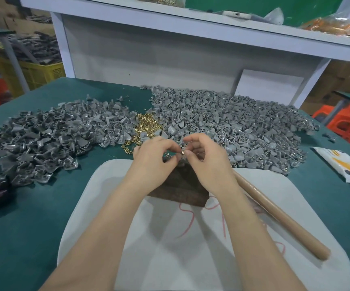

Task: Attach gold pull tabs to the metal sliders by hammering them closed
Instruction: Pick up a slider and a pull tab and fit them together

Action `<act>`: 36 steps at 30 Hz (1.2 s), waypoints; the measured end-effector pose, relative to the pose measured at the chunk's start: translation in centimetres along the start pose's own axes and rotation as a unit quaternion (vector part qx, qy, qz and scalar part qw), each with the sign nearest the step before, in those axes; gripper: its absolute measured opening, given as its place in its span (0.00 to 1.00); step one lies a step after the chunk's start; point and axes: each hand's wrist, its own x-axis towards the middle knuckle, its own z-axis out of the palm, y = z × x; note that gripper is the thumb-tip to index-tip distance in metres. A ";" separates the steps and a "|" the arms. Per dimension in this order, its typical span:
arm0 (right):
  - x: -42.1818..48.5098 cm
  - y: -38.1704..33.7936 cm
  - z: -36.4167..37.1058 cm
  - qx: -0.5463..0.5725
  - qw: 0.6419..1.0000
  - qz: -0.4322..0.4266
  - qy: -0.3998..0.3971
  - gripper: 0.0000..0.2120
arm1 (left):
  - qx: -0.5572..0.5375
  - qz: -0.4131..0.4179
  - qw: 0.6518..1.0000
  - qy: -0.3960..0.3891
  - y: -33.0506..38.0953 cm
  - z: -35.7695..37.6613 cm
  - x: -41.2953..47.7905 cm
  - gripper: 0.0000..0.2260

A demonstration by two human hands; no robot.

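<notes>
From my remote seat I see both hands meeting over the far edge of a dark wooden block (182, 191). The right hand (204, 157) pinches a small gold pull tab (182, 152) between thumb and forefinger, its other fingers curled. The left hand (154, 157) has its fingers curled in too, pinching what looks like a grey metal slider (181, 161) right under the tab, though most of it is hidden by the fingertips.

The block sits on a white pad (191, 255), and a hammer handle (279, 216) lies across the pad's right side, angled near-right. Just beyond the hands is a small heap of loose gold tabs (146, 122), with wide heaps of grey sliders on either side: one to the left (43, 141), a bigger one to the right (237, 122). All of this rests on a green table (22, 238). A printed packet (343, 165) lies at the right edge.
</notes>
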 end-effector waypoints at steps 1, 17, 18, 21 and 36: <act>0.0 -0.2 0.1 0.014 1.000 0.007 0.004 0.13 | 0.005 0.010 1.000 0.006 0.1 0.0 0.0 0.03; 0.2 -0.3 0.2 0.028 0.997 0.066 0.021 0.12 | 0.017 0.019 0.999 0.044 0.1 -0.5 -0.1 0.02; 0.2 -0.2 0.2 -0.016 0.998 0.056 0.017 0.12 | 0.013 0.006 0.999 0.036 -0.1 -0.7 0.0 0.03; -0.1 -0.2 0.1 -0.082 0.996 0.035 -0.018 0.09 | 0.034 -0.029 0.999 -0.021 -0.5 -0.7 0.0 0.07; -0.8 -1.2 0.8 -0.214 0.976 -0.021 -0.030 0.04 | 0.047 -0.021 0.997 -0.059 -0.6 -0.4 0.1 0.02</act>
